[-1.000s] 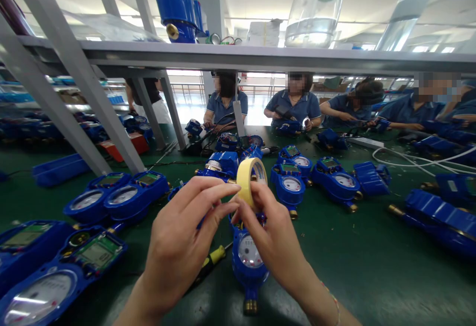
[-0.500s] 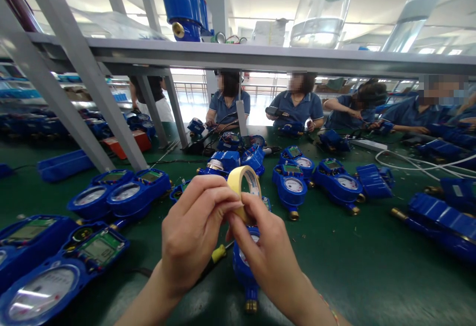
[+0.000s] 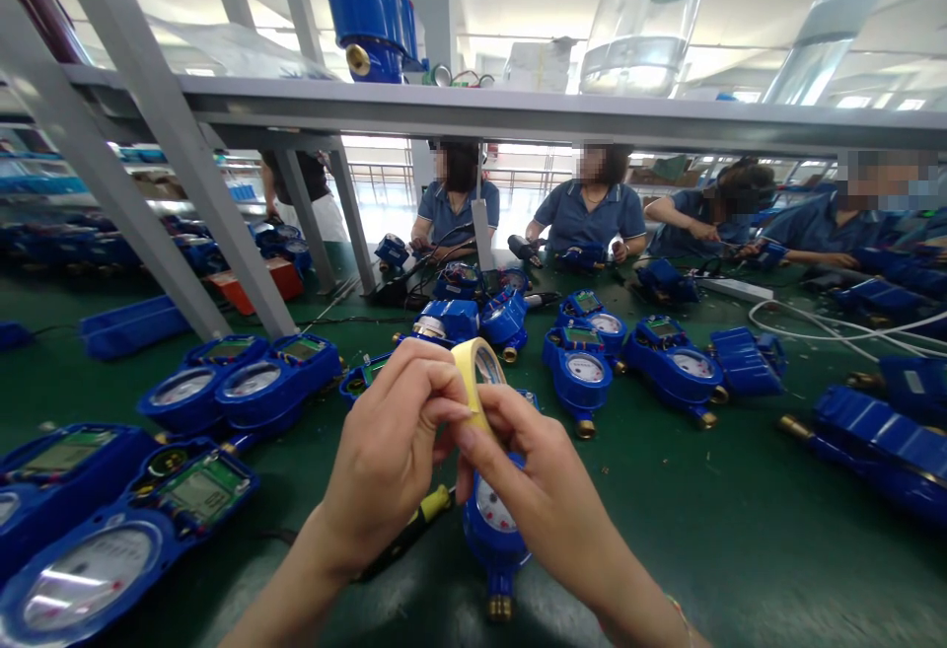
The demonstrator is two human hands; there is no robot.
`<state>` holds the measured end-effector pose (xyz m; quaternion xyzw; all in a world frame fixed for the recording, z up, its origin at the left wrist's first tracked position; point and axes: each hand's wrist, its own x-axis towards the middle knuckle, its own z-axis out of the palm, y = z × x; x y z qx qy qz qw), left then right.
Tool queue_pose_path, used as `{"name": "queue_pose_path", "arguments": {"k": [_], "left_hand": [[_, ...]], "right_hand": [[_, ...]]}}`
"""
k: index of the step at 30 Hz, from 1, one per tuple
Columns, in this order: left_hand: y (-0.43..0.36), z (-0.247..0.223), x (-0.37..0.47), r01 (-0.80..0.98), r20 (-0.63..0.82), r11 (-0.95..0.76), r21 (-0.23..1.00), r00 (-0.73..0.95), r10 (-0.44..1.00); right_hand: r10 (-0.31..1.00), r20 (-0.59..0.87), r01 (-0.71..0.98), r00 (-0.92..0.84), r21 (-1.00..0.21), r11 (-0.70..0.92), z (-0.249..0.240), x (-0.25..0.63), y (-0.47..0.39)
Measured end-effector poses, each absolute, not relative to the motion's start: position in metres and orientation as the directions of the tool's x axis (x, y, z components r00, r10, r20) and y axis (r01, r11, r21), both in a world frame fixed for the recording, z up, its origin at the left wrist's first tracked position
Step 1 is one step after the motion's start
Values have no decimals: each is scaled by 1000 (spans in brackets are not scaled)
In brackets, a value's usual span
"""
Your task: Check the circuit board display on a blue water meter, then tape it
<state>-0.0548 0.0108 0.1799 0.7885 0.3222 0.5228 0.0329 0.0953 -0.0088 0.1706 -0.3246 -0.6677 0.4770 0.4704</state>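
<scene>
Between my hands is a roll of yellow masking tape (image 3: 466, 369), held up above the bench with its ring tilted. My right hand (image 3: 551, 475) grips the roll's near side, thumb and fingers closed around it. Fingertips of my left hand (image 3: 389, 451) are pinched together against the tape's left side; whether they hold a loose end is hidden. Directly below lies a blue water meter (image 3: 494, 520) with a round white dial and a brass fitting, partly covered by my right hand. A yellow-and-black handled tool (image 3: 418, 525) lies beside it, half behind my left wrist.
Several blue meters with open circuit boards, such as one at right (image 3: 673, 362) and one at left (image 3: 125, 540), lie on the green bench (image 3: 666, 530). A metal shelf (image 3: 518, 108) spans overhead on slanted posts. Co-workers sit opposite. White cables (image 3: 806, 318) lie at right.
The tape roll has dipped and turned slightly in my hands, and my left fingers have shifted a little right along it. Opposite, a co-worker's dark hand tool has moved left and down.
</scene>
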Motion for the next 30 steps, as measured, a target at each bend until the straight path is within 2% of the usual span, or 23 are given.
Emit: {"name": "queue_pose_path", "arguments": {"k": [5,11,15,18,21,24,26,30], "left_hand": [[15,179,-61,424,766,-760,492,205,610],[16,181,-61,529,785,-759,379,250,566],[16,180,-55,522,801,-769,370,241,549],[16,177,-53,546,830,-774,321,232,507],[16,172,-49,612,889,-759,222,194,415],[16,168,-46,648,924,-751,128,198,328],[16,167,-45,651,925,-748,126,195,326],[12,165,-47,670,915,-717,192,142,378]], "right_hand": [[896,345,43,-278,-928,370,170,102,-3],[875,434,273,-217,-833,481,171,108,0],[853,461,353,-247,-777,522,169,107,-1],[850,409,246,-331,-833,496,170,105,-1],[845,329,46,-421,-923,382,173,104,1],[847,292,-80,-445,-954,287,173,104,2],[858,282,-79,-428,-958,276,171,104,4],[889,325,82,-324,-926,368,166,103,7]]}}
